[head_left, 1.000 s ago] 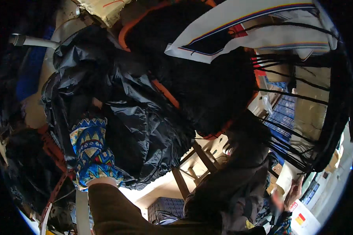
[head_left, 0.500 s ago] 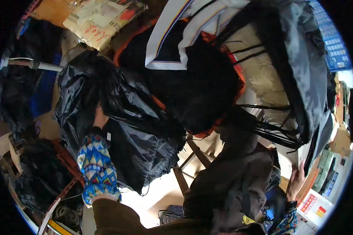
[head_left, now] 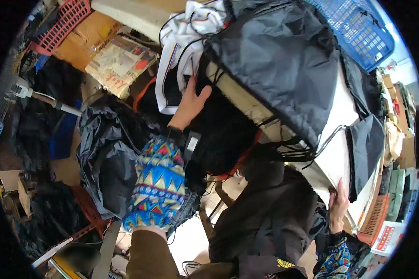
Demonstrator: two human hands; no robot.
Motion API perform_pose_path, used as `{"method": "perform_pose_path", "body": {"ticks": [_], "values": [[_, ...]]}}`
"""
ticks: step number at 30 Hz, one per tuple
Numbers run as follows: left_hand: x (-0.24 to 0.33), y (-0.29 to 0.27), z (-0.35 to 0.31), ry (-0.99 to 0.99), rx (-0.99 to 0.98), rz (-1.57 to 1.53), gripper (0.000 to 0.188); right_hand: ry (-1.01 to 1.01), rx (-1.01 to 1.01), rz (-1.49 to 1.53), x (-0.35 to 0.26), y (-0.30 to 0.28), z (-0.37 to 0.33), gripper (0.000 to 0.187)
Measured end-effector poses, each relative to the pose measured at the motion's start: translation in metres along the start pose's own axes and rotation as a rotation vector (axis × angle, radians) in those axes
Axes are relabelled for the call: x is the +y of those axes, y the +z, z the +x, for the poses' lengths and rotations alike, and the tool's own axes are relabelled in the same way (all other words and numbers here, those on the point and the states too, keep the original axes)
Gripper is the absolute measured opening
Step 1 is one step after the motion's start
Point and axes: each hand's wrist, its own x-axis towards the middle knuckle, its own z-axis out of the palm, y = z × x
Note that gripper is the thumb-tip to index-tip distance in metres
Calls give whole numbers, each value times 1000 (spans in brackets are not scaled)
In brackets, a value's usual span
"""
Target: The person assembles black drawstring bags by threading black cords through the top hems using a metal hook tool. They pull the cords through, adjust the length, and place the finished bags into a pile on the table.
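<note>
My left hand [head_left: 189, 106] reaches forward, thumb and index finger apart. Its fingertips are at the edge of a white elastic band [head_left: 162, 88] with thin coloured stripes, which lies bunched over a heap of black fabric [head_left: 223, 135]. I cannot tell whether the fingertips touch the band. My right hand [head_left: 339, 207] rests with fingers stretched out along the edge of a white tabletop [head_left: 333, 158]. Dark grey nylon fabric [head_left: 279, 60] with black cords [head_left: 293, 149] drapes over the tabletop. Crumpled black nylon fabric [head_left: 109, 162] lies to the left of my left sleeve.
A blue plastic basket [head_left: 358, 32] stands at the far right, a red one [head_left: 63, 28] at the far left. A wrapped package [head_left: 121, 65] sits on cardboard. An orange basket [head_left: 375, 221] is beside my right hand. A metal pole [head_left: 56, 102] juts in from the left.
My left hand has moved up and right, from the black nylon fabric to the white band. My right hand stays at the tabletop edge. The view has shifted.
</note>
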Motion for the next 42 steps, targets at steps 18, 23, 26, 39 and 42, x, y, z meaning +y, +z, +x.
{"method": "perform_pose_path", "body": {"ticks": [18, 23, 26, 39, 42], "values": [[80, 155, -159, -549, -526, -241, 23, -16, 36, -3, 1, 7, -4, 65], [97, 130, -157, -618, -803, -375, 20, -2, 1, 5, -3, 5, 0, 63], [143, 80, -139, -716, -752, -309, 20, -33, 74, 8, 3, 15, -3, 61], [254, -12, -63, -146, -590, 863, 19, 123, -52, 312, -8, -13, 26, 41], [224, 1, -52, -222, -612, 587, 17, 251, -31, 496, 40, -12, 43, 46]]}}
